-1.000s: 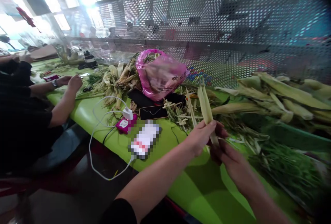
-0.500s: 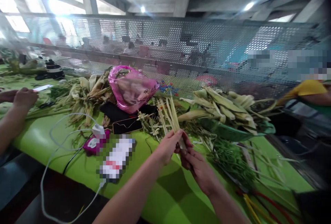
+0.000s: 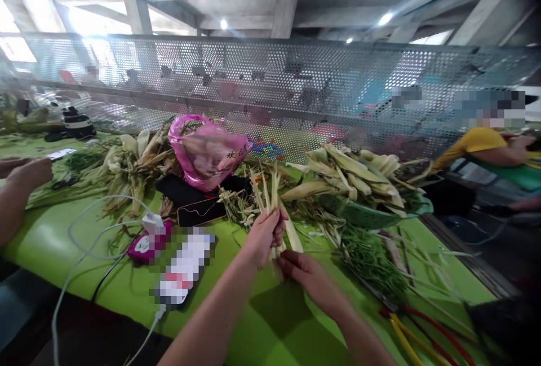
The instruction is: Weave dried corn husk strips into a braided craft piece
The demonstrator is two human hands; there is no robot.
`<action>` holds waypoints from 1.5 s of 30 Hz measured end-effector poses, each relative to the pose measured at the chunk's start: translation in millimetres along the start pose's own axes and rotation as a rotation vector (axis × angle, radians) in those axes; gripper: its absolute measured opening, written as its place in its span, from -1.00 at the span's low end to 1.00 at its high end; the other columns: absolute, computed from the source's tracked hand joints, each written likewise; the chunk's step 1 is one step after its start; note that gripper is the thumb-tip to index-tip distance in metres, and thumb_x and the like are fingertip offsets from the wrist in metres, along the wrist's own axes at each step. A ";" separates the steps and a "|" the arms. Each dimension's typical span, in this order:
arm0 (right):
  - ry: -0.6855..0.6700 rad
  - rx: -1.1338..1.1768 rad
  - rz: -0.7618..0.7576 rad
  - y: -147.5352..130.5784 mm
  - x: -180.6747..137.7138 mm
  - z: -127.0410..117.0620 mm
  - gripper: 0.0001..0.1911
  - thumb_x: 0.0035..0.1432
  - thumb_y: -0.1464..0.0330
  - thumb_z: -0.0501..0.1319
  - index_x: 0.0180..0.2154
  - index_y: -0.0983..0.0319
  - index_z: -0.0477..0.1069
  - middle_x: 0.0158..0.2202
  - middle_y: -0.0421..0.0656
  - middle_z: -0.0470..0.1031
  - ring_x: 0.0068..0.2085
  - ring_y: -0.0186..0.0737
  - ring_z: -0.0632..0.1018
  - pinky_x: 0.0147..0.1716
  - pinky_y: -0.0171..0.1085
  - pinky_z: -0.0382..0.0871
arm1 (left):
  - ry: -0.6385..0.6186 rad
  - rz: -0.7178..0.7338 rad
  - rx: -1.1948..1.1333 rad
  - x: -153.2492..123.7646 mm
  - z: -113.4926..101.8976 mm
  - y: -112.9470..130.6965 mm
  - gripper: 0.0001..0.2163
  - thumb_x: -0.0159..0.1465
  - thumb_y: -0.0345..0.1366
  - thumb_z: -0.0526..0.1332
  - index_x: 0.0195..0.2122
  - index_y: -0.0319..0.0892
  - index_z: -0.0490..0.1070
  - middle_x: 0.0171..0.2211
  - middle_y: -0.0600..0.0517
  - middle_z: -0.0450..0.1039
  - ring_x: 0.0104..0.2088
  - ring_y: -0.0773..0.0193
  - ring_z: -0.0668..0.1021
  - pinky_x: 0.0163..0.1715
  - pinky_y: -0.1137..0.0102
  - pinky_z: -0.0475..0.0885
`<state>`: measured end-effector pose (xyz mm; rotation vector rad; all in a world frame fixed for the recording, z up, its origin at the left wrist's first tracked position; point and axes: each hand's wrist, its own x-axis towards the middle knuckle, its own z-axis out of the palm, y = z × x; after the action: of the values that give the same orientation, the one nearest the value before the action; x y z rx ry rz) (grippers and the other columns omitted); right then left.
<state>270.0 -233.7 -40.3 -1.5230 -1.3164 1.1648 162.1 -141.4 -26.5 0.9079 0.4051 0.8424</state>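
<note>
My left hand [image 3: 266,232] is closed around a bundle of pale corn husk strips [image 3: 274,185], whose split ends fan upward above the fist. Just below it, my right hand [image 3: 305,271] has its fingers closed at the bundle's lower ends, partly hidden and a little blurred. A wider husk strip [image 3: 293,235] slants down between the two hands. Behind them lie dried husk scraps [image 3: 239,205] on the green table [image 3: 236,276]. To the right, a green basket [image 3: 380,215] holds a heap of corn husks [image 3: 350,171].
At left are a pink plastic bag [image 3: 207,154], a dark phone [image 3: 202,211], a charging phone [image 3: 186,267] and a purple power strip [image 3: 147,245] with cables. Green strands [image 3: 374,264] and red-and-yellow-handled tools [image 3: 406,332] lie right. Another person's hands [image 3: 29,171] are far left.
My left hand has moved slightly left and down with the husk bundle. My right hand has shifted to the bundle's lower ends, and a wide strip now slants outward.
</note>
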 end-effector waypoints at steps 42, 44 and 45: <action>0.546 -0.721 -0.061 23.2 -61.8 -115.1 -0.81 0.14 0.30 0.18 -0.29 0.18 0.55 -0.27 -0.09 0.53 -0.27 -0.11 0.50 -0.26 -0.19 0.31 | 0.189 0.068 0.145 4.4 -10.7 7.7 -0.69 0.11 -0.05 0.28 -0.42 -0.23 0.34 -0.66 0.24 0.00 -0.70 0.57 0.01 -0.69 0.58 -0.15; 0.499 -0.859 -0.068 26.4 -58.2 -120.6 -0.82 0.15 0.36 0.16 -0.30 0.17 0.55 -0.27 -0.10 0.51 -0.24 -0.11 0.49 -0.24 -0.19 0.29 | 0.190 0.065 0.118 5.0 -12.3 7.8 -0.69 0.10 -0.06 0.29 -0.42 -0.22 0.34 -0.66 0.25 0.00 -0.71 0.58 0.01 -0.70 0.58 -0.15; 0.474 -0.925 -0.069 26.6 -55.5 -123.1 -0.82 0.14 0.39 0.16 -0.31 0.17 0.55 -0.27 -0.10 0.51 -0.23 -0.11 0.49 -0.23 -0.20 0.28 | 0.191 0.059 0.107 5.4 -13.1 7.8 -0.70 0.10 -0.06 0.29 -0.42 -0.22 0.34 -0.67 0.25 0.00 -0.72 0.58 0.00 -0.70 0.58 -0.15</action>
<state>393.7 -292.4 -25.6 -2.1777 -1.6214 0.0560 153.6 -127.8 -27.4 0.9447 0.5962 0.9732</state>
